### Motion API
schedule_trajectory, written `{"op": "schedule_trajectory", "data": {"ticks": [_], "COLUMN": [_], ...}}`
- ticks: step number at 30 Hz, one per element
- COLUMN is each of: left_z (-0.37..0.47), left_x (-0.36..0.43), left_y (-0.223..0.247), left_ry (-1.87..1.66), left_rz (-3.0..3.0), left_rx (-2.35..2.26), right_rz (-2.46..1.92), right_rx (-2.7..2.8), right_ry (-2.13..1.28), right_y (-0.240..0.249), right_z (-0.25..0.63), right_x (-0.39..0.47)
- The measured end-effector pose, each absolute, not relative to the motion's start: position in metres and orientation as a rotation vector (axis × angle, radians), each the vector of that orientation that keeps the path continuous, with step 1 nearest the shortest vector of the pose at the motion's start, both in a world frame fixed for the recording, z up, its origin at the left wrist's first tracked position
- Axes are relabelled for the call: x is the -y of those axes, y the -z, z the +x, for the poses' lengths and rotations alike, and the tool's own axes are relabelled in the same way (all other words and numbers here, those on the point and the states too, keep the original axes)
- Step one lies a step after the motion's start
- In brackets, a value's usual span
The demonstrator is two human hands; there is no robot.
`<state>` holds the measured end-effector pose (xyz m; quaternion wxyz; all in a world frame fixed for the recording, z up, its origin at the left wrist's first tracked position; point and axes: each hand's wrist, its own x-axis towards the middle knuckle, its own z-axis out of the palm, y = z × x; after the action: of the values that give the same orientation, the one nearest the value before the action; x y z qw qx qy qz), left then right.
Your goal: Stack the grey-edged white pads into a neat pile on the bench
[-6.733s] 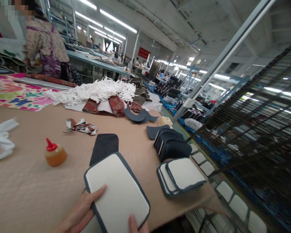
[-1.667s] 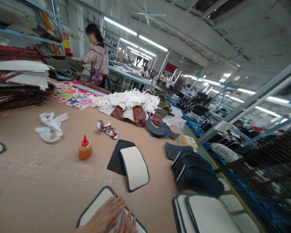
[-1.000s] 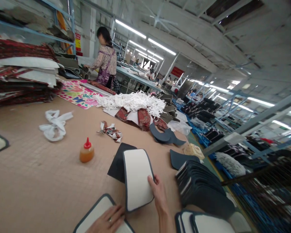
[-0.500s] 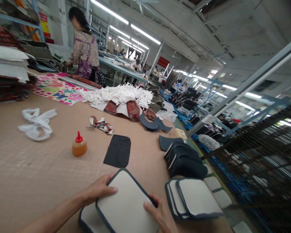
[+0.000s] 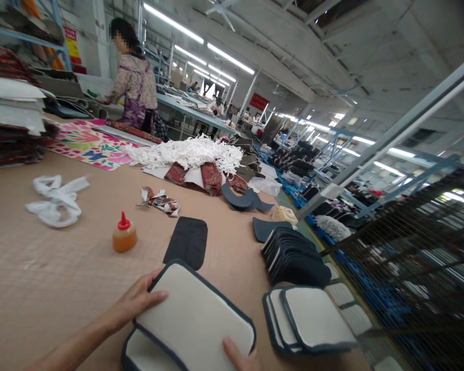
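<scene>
A cream panel with dark edging and rounded corners is held between my two hands, tilted above the table. My left hand grips its upper left edge, thumb on the cream face and fingers behind. At the lower right corner my right hand pinches it, the thumb on top; the other fingers are mostly hidden. Beneath lies a second cream panel, partly covered. To the right rests a pile of similar cream panels. Just beyond the held panel lies a flat black piece.
A bottle of amber liquid with a red nozzle stands left of centre. White strips and patterned scraps lie farther back. A row of dark panels leans at the right edge. Beyond the table, a co-worker stands at the left.
The held panel has turned, its top corner shifting left and its right corner swinging right. My left hand moved left with it; my right hand slid lower along its edge.
</scene>
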<state>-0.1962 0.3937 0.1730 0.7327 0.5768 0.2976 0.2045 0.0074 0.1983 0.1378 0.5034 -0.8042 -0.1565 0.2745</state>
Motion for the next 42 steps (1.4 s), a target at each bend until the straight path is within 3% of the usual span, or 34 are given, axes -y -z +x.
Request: {"op": "schedule_trajectory", "data": {"ticks": [4, 9, 17, 24, 28, 34, 42], "left_z": [-0.18, -0.185, -0.187, -0.199, -0.201, -0.21, -0.214], "left_x": [-0.371, -0.386, -0.395, -0.402, -0.396, -0.402, -0.397], "left_y": [-0.166, -0.188, -0.169, -0.171, -0.172, -0.172, -0.172], "left_ry": [-0.645, -0.385, -0.532, -0.418, -0.449, -0.348, -0.226], "left_rz": [1.5, 1.543, 1.795, 1.773, 1.77, 1.617, 1.666], "left_rx": [-0.854, -0.72, -0.765, -0.714, -0.766, -0.792, -0.532], "right_rz": [-2.066, -1.869, -2.0, -1.787, -1.94, -1.667, -1.985], "right_rx": [0.425, 0.399, 0.316, 0.311, 0.369, 0.295, 0.394], "right_ry": [-0.496, -0.631, -0.628, -0.784, -0.68, -0.775, -0.411], "right_y": [-0.131, -0.148, -0.148, -0.16, -0.143, -0.115, -0.108], "right_z": [-0.01, 0.002, -0.009, -0.011, -0.008, -0.014, -0.023], "right_x": [-0.22, -0.21, -0.214, -0.212, -0.211, -0.194, -0.184]}}
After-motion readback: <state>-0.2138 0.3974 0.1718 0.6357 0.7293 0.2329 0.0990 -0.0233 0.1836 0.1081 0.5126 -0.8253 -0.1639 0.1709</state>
